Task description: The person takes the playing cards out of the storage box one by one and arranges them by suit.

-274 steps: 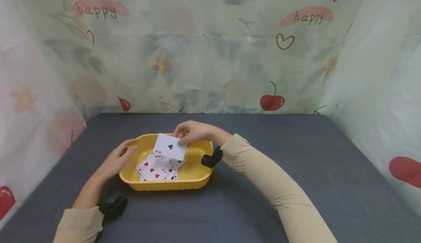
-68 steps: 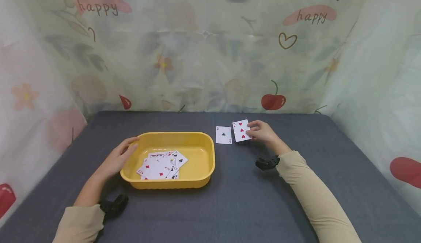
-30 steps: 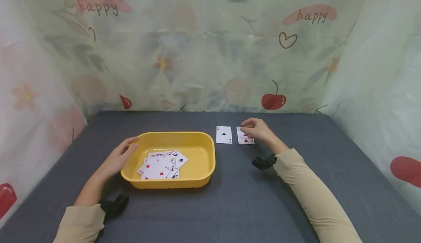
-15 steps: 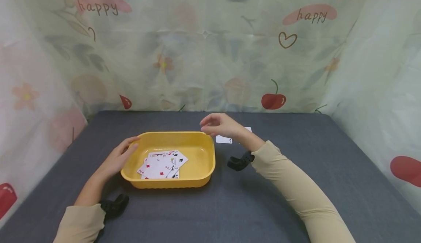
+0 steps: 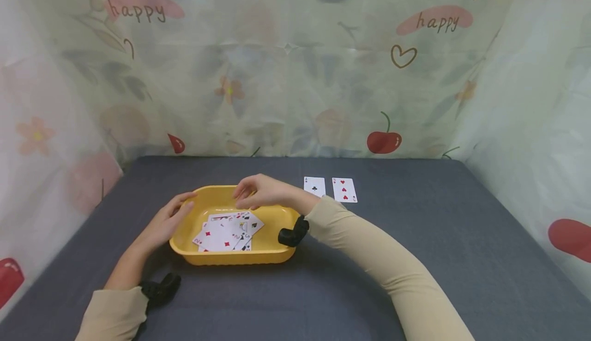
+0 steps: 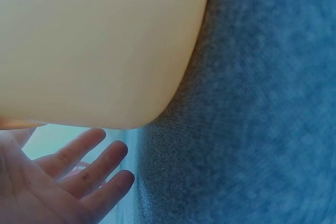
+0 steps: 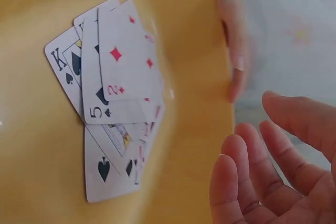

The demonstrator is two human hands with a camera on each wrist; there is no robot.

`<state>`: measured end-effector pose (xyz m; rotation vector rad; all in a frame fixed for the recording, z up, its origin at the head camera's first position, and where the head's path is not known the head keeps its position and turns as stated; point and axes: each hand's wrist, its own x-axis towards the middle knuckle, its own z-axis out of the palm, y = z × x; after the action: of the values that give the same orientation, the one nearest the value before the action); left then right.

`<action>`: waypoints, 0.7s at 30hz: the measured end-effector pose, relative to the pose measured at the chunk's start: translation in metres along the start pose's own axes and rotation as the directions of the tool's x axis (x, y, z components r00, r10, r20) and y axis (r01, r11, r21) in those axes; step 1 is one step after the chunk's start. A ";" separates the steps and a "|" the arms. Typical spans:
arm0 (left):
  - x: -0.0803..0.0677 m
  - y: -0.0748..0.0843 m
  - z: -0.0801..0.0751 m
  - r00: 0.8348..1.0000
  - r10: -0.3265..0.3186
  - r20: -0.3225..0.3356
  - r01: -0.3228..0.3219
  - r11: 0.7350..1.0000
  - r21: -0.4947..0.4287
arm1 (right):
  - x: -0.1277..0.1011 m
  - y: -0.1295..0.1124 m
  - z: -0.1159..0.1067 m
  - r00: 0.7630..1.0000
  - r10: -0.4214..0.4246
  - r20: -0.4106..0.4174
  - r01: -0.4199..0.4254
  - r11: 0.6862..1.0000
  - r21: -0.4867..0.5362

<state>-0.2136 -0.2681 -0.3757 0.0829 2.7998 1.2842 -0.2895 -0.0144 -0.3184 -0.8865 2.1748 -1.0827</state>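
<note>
My left hand (image 5: pixel 162 224) steadies the yellow tray (image 5: pixel 277 246) with straight fingers; my right hand (image 5: pixel 258 192) hovers empty, loosely curled, over the playing cards (image 5: pixel 227 231).

Right hand (image 5: pixel 258 192) raised, fingers loosely curled (holding nothing), left hand (image 5: pixel 161 225) flat, fingers straight, both sleeves beige

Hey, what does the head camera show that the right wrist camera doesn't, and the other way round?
Only the head view shows the ace of clubs and the three of hearts lying side by side on the grey table, beyond the tray, plus the printed curtain behind. Only the right wrist view lets you read the pile: a two of diamonds on top, a five of spades and a king of spades beneath. Both show the yellow tray, the right hand empty above it, and the left hand at its rim.
</note>
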 end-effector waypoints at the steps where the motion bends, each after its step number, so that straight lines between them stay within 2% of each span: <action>1: 0.000 0.000 0.000 1.000 -0.003 0.000 0.003 1.000 0.001 | 0.004 0.000 0.003 1.000 0.004 0.012 -0.004 1.000 -0.006; 10: 0.000 -0.001 -0.001 1.000 0.009 -0.003 -0.009 1.000 0.005 | 0.031 0.001 0.023 0.994 0.056 0.094 -0.045 0.992 -0.120; 15: 0.001 -0.002 -0.001 1.000 0.012 -0.001 -0.012 1.000 0.003 | 0.040 0.004 0.031 0.987 0.111 0.119 -0.096 0.987 -0.127; 21: 0.001 -0.002 -0.001 1.000 0.014 0.004 -0.014 1.000 0.004 | 0.045 0.005 0.040 0.981 0.154 0.115 -0.128 0.971 -0.203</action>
<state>-0.2148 -0.2700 -0.3769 0.1044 2.8037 1.2800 -0.2911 -0.0643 -0.3517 -0.8460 2.2227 -0.7326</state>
